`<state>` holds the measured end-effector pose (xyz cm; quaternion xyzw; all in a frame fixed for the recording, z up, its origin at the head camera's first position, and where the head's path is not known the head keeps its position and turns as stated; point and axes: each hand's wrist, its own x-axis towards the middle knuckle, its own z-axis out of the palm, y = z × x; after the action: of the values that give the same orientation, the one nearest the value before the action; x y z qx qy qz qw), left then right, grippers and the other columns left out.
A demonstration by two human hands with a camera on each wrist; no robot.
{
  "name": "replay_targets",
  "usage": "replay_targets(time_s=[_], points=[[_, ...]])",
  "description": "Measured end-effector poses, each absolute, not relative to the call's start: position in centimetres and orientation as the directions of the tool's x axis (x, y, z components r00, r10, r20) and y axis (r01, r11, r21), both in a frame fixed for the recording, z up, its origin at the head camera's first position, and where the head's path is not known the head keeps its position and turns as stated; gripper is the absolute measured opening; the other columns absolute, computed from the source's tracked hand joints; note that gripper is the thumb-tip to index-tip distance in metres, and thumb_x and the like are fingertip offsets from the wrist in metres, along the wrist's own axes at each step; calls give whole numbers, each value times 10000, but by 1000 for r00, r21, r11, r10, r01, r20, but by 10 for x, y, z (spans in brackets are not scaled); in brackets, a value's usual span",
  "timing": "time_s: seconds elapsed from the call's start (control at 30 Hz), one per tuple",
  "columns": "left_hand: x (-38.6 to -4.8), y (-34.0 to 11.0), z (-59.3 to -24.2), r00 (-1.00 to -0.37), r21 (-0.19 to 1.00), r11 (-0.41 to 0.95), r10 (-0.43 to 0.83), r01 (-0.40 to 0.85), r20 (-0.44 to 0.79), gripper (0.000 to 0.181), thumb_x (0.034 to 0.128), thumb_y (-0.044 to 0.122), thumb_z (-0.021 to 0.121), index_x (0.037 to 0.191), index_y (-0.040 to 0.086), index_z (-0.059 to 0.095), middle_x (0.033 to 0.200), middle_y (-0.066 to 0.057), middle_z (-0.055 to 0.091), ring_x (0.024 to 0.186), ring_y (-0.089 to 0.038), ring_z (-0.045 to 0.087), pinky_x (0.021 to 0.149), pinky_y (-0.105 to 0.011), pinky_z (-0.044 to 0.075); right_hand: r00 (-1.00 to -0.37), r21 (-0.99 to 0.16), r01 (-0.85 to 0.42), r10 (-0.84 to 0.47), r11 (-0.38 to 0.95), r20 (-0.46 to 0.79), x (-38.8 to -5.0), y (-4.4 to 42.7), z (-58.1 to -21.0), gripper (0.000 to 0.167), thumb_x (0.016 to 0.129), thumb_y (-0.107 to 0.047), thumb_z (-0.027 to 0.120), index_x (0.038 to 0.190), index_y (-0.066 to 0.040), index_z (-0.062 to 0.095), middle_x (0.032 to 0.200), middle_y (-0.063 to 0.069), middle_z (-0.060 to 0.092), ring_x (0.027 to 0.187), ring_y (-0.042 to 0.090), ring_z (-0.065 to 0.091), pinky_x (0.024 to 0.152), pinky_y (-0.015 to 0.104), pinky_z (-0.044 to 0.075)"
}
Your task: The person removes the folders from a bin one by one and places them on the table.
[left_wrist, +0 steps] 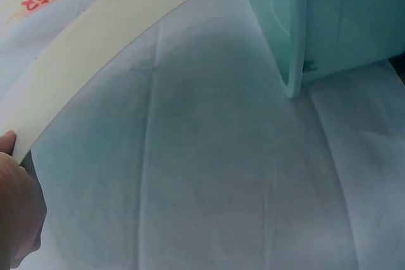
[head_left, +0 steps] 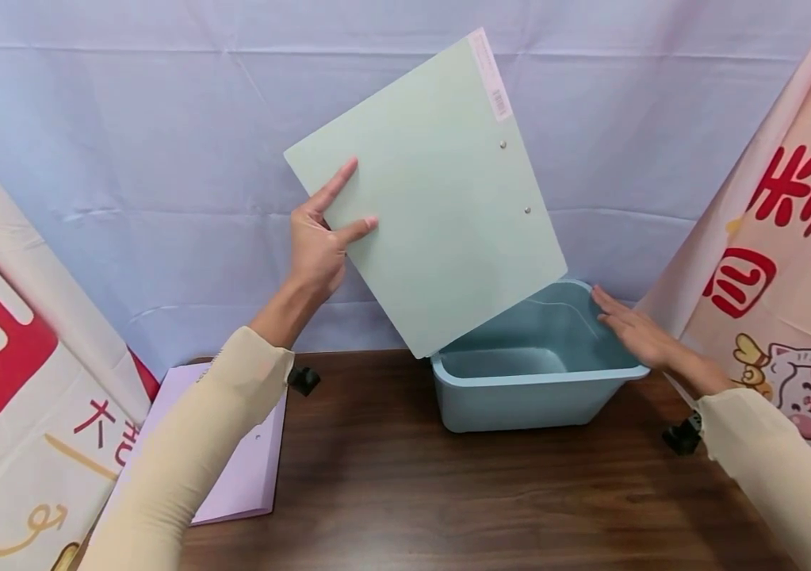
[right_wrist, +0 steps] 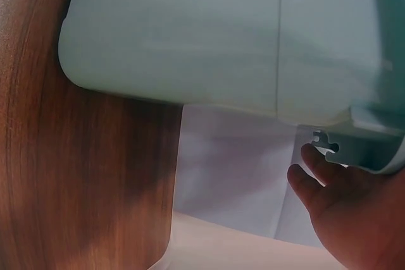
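Observation:
Raised above the table, a pale green clip folder (head_left: 434, 214) tilts in my left hand (head_left: 315, 250). The thumb and index finger lie on its near face; the other fingers are hidden behind it. A barcode label and two rivets show near its upper right edge. Its lower edge overlaps the back left of a blue-green plastic bin (head_left: 519, 404) in the head view; whether they touch I cannot tell. At the bin's right end, my right hand (head_left: 629, 333) rests against the rim with fingers extended. The right wrist view shows that hand (right_wrist: 354, 213) by the rim's underside.
A purple folder (head_left: 241, 480) lies on the left of the brown wooden table (head_left: 376, 484), partly under my left sleeve. A pale blue cloth (head_left: 127, 159) hangs behind. Printed banners (head_left: 783, 262) flank the table on both sides.

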<state>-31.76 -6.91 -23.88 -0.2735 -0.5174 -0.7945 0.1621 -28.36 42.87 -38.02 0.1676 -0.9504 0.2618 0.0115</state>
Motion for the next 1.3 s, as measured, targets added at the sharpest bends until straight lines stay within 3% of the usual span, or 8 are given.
replay_targets(time_s=[0.57,1.3], points=[[-301,-126,-227,-827,736,-483,44,474,561,849,768,-394,636,1479,71,626,1550,-134,566,1242,-237,667,948,-321,607,-940,-483,-334,-325,809,106,-289,433,-382,600,1179,-249,315,1661,48,116,1730,295,47,1569,559,80,1251,707,76],[-288,-205,-238,-857,788,-473,120,395,501,826,801,-387,616,1500,53,597,1465,-101,634,1226,-204,691,920,-339,614,-936,-448,-342,-343,826,81,-296,438,-382,593,1182,-245,282,1667,38,92,1734,286,29,1569,561,82,1244,719,93]])
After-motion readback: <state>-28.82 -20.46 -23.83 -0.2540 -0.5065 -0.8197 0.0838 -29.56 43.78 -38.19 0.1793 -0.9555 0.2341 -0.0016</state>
